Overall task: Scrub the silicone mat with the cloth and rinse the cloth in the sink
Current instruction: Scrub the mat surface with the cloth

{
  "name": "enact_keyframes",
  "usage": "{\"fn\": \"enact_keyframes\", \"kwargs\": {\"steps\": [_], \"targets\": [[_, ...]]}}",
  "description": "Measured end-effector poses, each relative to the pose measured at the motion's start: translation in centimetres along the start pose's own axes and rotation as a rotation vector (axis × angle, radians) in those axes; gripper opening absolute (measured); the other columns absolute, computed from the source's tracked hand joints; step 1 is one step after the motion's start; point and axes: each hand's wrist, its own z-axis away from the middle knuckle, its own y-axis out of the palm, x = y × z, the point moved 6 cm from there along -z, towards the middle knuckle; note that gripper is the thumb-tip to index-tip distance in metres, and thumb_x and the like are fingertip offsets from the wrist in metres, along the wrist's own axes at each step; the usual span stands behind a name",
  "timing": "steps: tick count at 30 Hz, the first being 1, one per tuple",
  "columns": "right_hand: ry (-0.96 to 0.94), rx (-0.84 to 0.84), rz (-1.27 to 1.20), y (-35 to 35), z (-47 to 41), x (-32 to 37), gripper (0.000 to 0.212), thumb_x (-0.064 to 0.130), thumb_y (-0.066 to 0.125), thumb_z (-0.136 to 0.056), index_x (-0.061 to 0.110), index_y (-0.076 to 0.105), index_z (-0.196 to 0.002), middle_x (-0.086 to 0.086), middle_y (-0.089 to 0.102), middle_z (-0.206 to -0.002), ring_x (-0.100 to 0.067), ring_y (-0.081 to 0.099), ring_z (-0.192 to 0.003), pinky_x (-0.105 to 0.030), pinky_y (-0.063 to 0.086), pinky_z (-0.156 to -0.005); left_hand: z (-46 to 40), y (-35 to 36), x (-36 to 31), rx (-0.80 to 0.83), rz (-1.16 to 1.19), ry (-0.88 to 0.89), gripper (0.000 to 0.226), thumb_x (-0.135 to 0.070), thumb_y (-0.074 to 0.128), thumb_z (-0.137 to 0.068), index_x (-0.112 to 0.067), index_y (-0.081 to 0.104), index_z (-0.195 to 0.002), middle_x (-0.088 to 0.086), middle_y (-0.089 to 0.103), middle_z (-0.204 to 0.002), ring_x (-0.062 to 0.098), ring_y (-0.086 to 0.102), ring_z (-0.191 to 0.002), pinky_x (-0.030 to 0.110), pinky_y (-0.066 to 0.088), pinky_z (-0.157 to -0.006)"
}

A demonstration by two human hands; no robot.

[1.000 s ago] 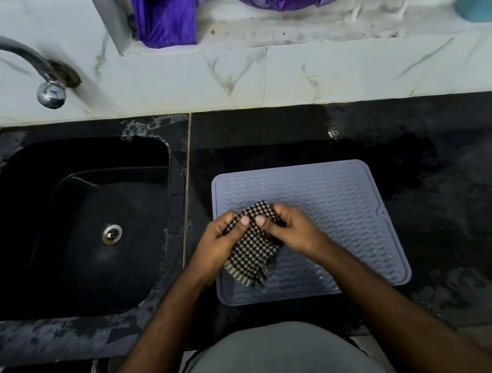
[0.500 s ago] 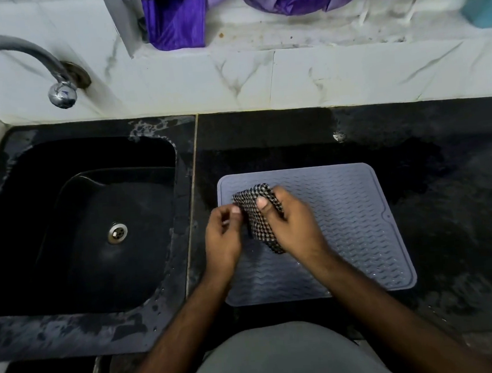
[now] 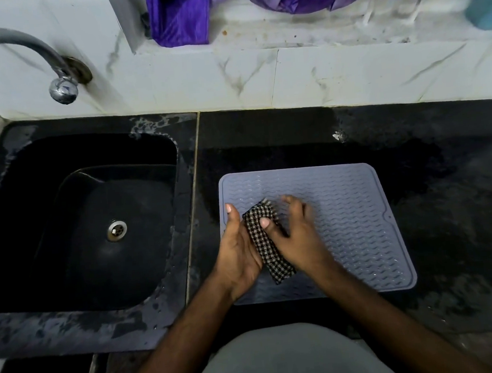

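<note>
The grey ribbed silicone mat lies flat on the black counter, right of the sink. Over the mat's left part is the black-and-white checked cloth, folded into a narrow strip between my two hands. My right hand holds it, thumb laid across its upper part, with blurred fingers reaching past its far end. My left hand lies along the cloth's left side with fingers straight, palm against it. The cloth's lower end sticks out below both hands.
A curved metal tap comes off the marble wall above the sink's far left; no water runs from it. The sink drain sits mid-basin. Wet black counter surrounds the mat. Purple fabric and a teal container sit on the back ledge.
The cloth went from hanging loose between both hands to a folded strip. My left hand let go, then opened flat against it. My right hand kept hold.
</note>
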Motion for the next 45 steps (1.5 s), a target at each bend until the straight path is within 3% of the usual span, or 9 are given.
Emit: {"fn": "enact_keyframes", "kwargs": {"steps": [3, 7, 10, 14, 16, 19, 28, 34, 45], "targets": [[0.170, 0.213, -0.189, 2.1, 0.7, -1.0, 0.048, 0.057, 0.045, -0.098, 0.025, 0.045, -0.133, 0.005, 0.060, -0.120, -0.015, 0.059, -0.116, -0.024, 0.048, -0.083, -0.4, 0.0, -0.3, -0.096, -0.119, -0.033, 0.098, -0.083, 0.025, -0.084, -0.008, 0.056, -0.140, 0.021, 0.064, -0.134, 0.034, 0.058, -0.129, 0.050, 0.042, -0.113], [0.087, 0.120, -0.144, 2.9, 0.5, -1.6, 0.029, 0.044, 0.057, -0.098, 0.022, 0.056, -0.118, 0.007, 0.071, -0.108, -0.011, 0.068, -0.099, -0.036, 0.056, -0.087, -2.0, -3.8, -1.6, -0.356, -0.668, 0.171, 0.093, -0.094, 0.015, -0.081, -0.031, 0.063, -0.129, -0.001, 0.066, -0.130, 0.017, 0.057, -0.129, 0.046, 0.038, -0.116], [0.094, 0.069, -0.115, 3.2, -0.3, -0.8, 0.028, 0.045, 0.058, -0.098, 0.021, 0.054, -0.111, 0.004, 0.071, -0.099, -0.013, 0.069, -0.091, -0.035, 0.057, -0.078, -1.8, -5.2, -2.1, -0.356, -0.671, 0.246, 0.078, -0.078, 0.008, -0.093, -0.034, 0.067, -0.120, -0.011, 0.067, -0.122, 0.006, 0.057, -0.123, 0.035, 0.037, -0.115], [0.179, -0.032, -0.114, 3.5, -2.1, 0.3, 0.028, 0.041, 0.049, -0.103, 0.015, 0.046, -0.112, 0.001, 0.067, -0.091, -0.018, 0.070, -0.080, -0.033, 0.061, -0.064, -1.7, -8.2, -5.1, -0.561, -1.384, 0.513, 0.047, -0.046, 0.037, -0.104, -0.023, 0.060, -0.138, -0.003, 0.051, -0.151, 0.016, 0.035, -0.146, 0.045, 0.021, -0.119], [0.180, -0.054, -0.058, 3.6, -2.8, 1.2, 0.031, 0.040, 0.051, -0.103, 0.012, 0.046, -0.115, 0.002, 0.066, -0.093, -0.016, 0.067, -0.079, -0.021, 0.053, -0.061, -2.8, -9.0, -5.3, -0.429, -1.649, 0.474, 0.047, -0.029, 0.050, -0.101, -0.026, 0.048, -0.148, -0.007, 0.035, -0.162, 0.015, 0.017, -0.154, 0.044, 0.014, -0.117], [0.057, -0.083, 0.065, 5.2, -3.3, 2.1, 0.040, 0.046, 0.057, -0.098, 0.014, 0.046, -0.119, -0.003, 0.069, -0.103, -0.022, 0.066, -0.090, -0.029, 0.052, -0.073, -3.6, -8.9, -4.8, -0.262, -1.849, 0.458, 0.058, -0.034, 0.034, -0.101, -0.029, 0.029, -0.159, -0.015, 0.017, -0.167, 0.014, 0.000, -0.156, 0.044, 0.008, -0.119], [0.037, -0.214, 0.459, 9.1, -3.3, 2.3, 0.045, 0.047, 0.049, -0.098, 0.015, 0.041, -0.129, -0.008, 0.072, -0.098, -0.032, 0.069, -0.092, -0.043, 0.047, -0.090, -4.2, -10.5, -4.8, -0.167, -1.885, 0.443, 0.057, -0.036, 0.029, -0.103, -0.024, 0.029, -0.159, -0.012, 0.016, -0.168, 0.007, 0.008, -0.155, 0.044, 0.013, -0.120], [0.001, -0.420, 0.776, 11.0, -3.2, 3.0, 0.033, 0.039, 0.062, -0.092, 0.012, 0.052, -0.107, -0.008, 0.068, -0.074, -0.029, 0.064, -0.064, -0.040, 0.044, -0.072, -4.7, -12.0, -6.8, 0.067, -1.887, 0.413, 0.072, -0.043, 0.044, -0.095, -0.027, 0.020, -0.161, -0.013, 0.012, -0.169, 0.004, 0.006, -0.154, 0.035, 0.009, -0.118], [0.057, -0.359, 0.728, 11.6, -4.2, 2.9, 0.030, 0.034, 0.062, -0.091, 0.013, 0.050, -0.108, -0.003, 0.069, -0.074, -0.026, 0.067, -0.067, -0.039, 0.044, -0.072, -5.4, -11.9, -6.5, -0.049, -1.977, 0.335, 0.063, -0.043, 0.034, -0.100, -0.029, 0.020, -0.161, -0.014, 0.012, -0.169, 0.013, 0.010, -0.156, 0.052, 0.011, -0.122]]}}
